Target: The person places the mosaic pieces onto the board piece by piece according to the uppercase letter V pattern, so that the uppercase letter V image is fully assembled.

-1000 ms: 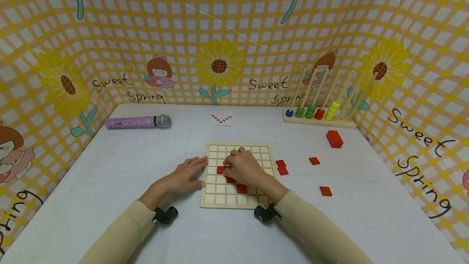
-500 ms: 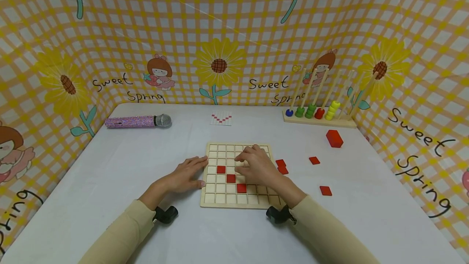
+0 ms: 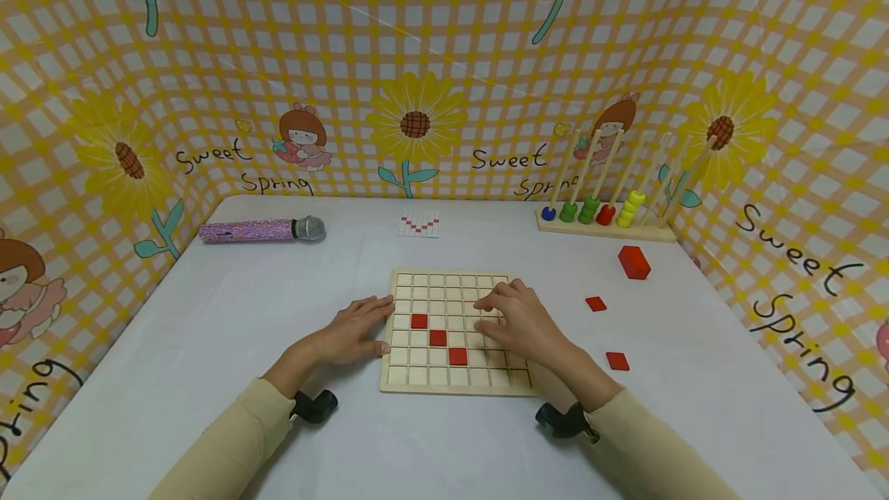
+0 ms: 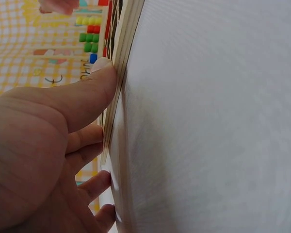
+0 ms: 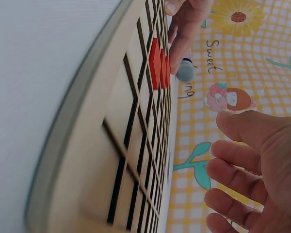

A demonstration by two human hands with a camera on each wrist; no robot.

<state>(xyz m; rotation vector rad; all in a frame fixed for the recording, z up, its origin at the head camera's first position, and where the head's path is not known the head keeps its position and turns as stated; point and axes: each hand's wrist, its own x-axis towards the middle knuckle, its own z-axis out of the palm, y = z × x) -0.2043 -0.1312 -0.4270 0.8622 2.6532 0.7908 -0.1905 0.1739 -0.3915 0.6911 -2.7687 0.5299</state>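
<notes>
Right hand (image 3: 524, 322) hovers over right part of grid board (image 3: 455, 322), blocking it; left hand (image 3: 354, 330) bars left edge. Gap between grid board and microphone (image 3: 260, 231) passable; abacus (image 3: 604, 231), red block (image 3: 635, 262) obstruct far right.

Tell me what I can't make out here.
Head view: the right hand hides part of the right side of the board.
Head view: the card is too small to count its printed lines.
Left wrist view: the top edge cuts off most of the right hand.
Right wrist view: the top edge cuts off part of the left hand.
</notes>
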